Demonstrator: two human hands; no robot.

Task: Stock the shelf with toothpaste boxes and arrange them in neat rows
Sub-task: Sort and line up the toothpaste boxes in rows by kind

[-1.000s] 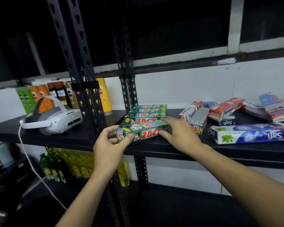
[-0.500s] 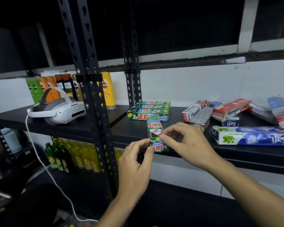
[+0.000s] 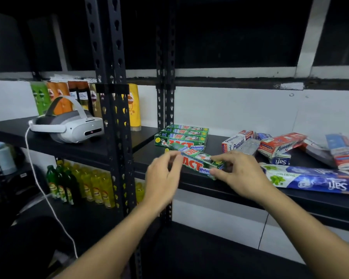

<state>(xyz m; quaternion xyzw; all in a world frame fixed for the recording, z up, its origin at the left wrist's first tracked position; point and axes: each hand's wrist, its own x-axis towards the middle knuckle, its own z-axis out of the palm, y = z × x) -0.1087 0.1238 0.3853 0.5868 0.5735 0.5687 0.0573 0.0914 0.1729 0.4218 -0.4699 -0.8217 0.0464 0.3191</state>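
Note:
A green Zact toothpaste box (image 3: 198, 163) lies slanted near the front edge of the black shelf (image 3: 240, 195). My right hand (image 3: 240, 174) grips its right end. The blurred fingers of my left hand (image 3: 162, 178) curl at its left end. Just behind it, three more green Zact boxes (image 3: 182, 135) sit in a tidy row at the shelf's left end. To the right lies a loose heap of white and red Pepsodent boxes (image 3: 237, 140) and two blue Safi boxes, one long (image 3: 312, 179) and one small (image 3: 281, 161).
A black perforated upright (image 3: 113, 117) stands left of my hands. On the left shelf sit a white headset (image 3: 69, 125) with a hanging cable and several shampoo bottles (image 3: 133, 106). Yellow and green bottles (image 3: 85, 184) fill the lower shelf.
The box was held endwise off the shelf's front edge half a second ago. It now lies lengthwise and slanted on the shelf, and both hands have moved up and forward with it.

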